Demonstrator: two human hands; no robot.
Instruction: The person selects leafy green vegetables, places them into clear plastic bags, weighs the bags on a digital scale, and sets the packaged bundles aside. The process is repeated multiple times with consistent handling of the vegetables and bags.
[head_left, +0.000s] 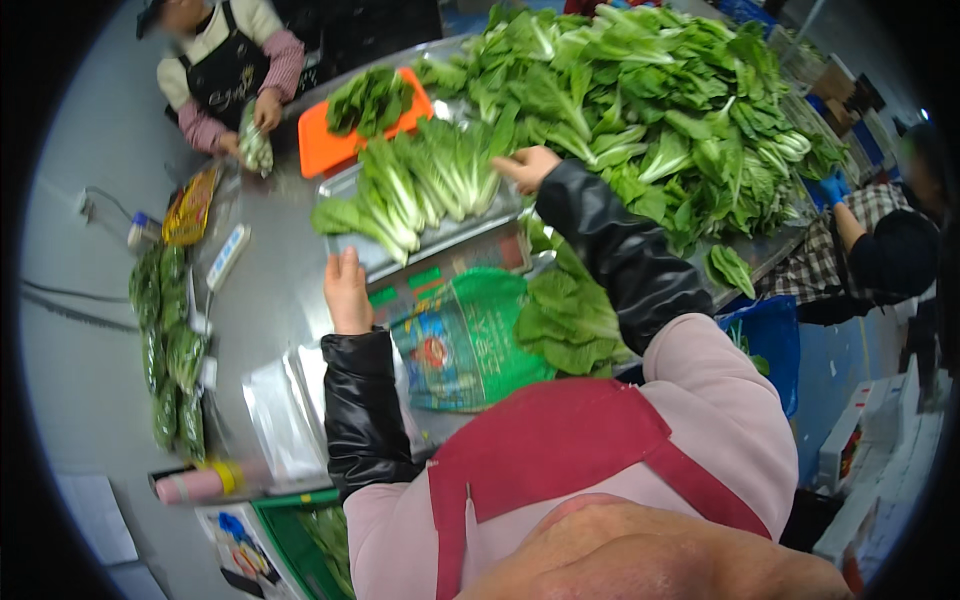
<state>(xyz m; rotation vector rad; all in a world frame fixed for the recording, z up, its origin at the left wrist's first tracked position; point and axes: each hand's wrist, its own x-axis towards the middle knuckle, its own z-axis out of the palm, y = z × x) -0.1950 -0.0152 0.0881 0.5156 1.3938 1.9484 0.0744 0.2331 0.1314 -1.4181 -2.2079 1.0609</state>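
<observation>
A metal tray on the steel table holds a row of leafy lettuce heads, their pale stems towards me. My left hand is at the tray's near left corner, fingers raised; whether it grips the rim is unclear. Over the right end of the lettuce is my right hand, its fingers pointing left beside the leaves; its grip cannot be told. Beyond the tray, an orange plastic tray bears more greens. Nearer my apron lie a green printed sack and large loose leaves.
A big heap of leafy greens covers the table's far right. Bagged greens, a power strip and clear plastic bags lie left. One co-worker holds a wrapped bundle at far left; another stands right, beyond a blue bin.
</observation>
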